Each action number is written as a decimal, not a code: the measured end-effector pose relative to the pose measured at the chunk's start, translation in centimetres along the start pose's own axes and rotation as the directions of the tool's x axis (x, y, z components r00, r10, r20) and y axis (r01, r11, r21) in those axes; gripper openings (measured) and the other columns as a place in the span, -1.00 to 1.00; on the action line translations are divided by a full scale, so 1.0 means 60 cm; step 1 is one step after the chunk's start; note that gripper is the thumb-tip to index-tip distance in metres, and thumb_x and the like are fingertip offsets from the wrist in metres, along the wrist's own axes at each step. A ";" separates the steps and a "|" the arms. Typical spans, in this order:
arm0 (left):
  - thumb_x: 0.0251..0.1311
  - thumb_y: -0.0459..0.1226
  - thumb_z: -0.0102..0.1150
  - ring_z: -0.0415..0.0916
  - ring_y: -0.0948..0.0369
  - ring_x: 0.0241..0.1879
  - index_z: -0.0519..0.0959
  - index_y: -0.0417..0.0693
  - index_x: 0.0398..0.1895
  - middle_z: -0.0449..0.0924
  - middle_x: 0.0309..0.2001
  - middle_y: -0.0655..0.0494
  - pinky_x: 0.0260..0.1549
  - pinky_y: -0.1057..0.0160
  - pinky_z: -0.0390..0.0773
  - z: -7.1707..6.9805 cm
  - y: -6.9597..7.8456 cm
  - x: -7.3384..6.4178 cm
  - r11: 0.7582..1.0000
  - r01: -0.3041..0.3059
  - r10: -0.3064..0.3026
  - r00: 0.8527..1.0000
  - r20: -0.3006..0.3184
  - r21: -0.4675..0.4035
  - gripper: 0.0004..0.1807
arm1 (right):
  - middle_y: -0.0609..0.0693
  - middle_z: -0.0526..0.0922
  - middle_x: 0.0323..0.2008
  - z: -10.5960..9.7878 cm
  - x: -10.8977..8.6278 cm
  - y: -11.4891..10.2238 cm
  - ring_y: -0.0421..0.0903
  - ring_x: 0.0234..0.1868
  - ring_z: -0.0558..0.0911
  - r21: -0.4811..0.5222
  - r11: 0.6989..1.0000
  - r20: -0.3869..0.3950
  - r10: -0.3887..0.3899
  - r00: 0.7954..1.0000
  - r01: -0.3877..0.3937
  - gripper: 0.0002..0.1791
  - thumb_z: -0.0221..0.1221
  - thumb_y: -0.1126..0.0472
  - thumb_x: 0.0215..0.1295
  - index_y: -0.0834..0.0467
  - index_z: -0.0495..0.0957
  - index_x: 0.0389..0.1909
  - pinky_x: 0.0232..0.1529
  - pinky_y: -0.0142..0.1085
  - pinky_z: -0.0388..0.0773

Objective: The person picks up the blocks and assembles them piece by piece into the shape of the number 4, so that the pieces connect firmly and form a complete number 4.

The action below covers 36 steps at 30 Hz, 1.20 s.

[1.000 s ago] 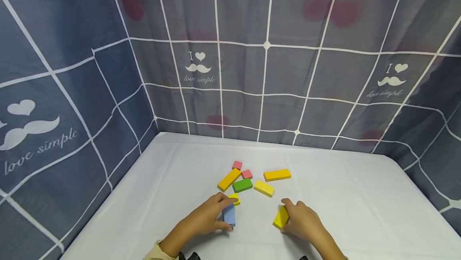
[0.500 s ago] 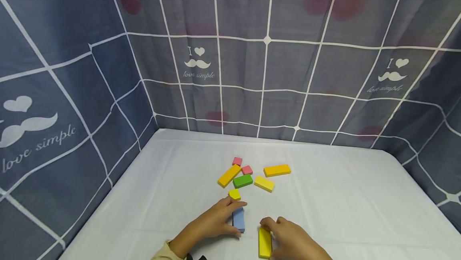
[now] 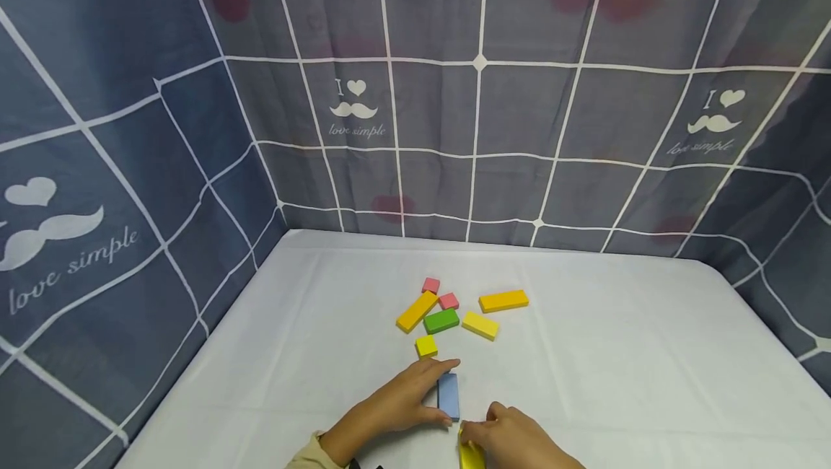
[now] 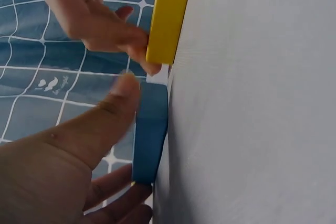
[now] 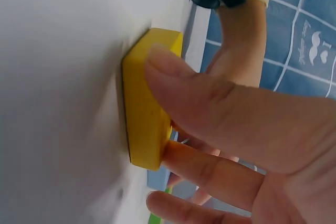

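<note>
My left hand (image 3: 412,397) spans a blue rectangular block (image 3: 449,397) lengthwise on the white cloth, thumb at the near end and fingers at the far end. The left wrist view shows the same blue block (image 4: 151,129) between thumb and fingertips. Just nearer and to the right, my right hand (image 3: 519,441) holds a yellow rectangular block (image 3: 472,456), which the frame's lower edge cuts off. Thumb and index finger grip this yellow block (image 5: 144,100) in the right wrist view. The two blocks stand almost end to end.
Beyond the hands lie a small yellow block (image 3: 426,345), a green block (image 3: 441,321), a pale yellow block (image 3: 480,325), two orange blocks, one being the right orange block (image 3: 503,301), and two small pink blocks. A grey checked curtain (image 3: 428,108) surrounds the white-covered table (image 3: 617,353).
The right hand has brought the yellow block left and nearer the person, turning it lengthwise toward the blue one. The left hand has shifted the blue block right, away from the small yellow block.
</note>
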<state>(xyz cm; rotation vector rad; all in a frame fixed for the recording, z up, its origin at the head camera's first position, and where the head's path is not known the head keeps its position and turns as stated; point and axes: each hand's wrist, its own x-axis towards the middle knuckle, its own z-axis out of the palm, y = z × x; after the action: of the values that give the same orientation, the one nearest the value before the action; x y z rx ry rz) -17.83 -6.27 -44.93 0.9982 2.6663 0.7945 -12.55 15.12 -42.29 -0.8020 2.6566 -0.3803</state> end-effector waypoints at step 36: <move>0.22 -0.02 0.15 0.43 0.29 0.11 0.57 0.12 0.09 0.51 0.10 0.20 0.12 0.36 0.45 0.021 0.005 0.002 0.976 -0.188 0.191 0.981 -0.027 0.107 -0.61 | -0.28 0.37 -0.47 0.009 -0.005 -0.014 -0.39 -0.46 0.23 -0.170 0.960 -0.053 -0.232 0.971 0.220 -0.56 0.28 -0.23 0.03 -0.10 0.65 -0.10 -0.45 -0.55 0.25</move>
<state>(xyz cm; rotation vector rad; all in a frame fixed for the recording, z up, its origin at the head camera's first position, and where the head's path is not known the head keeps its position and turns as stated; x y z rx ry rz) -17.34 -5.46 -45.83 1.2919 2.6967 0.7216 -11.70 14.56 -42.42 -1.1714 2.6964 -0.2536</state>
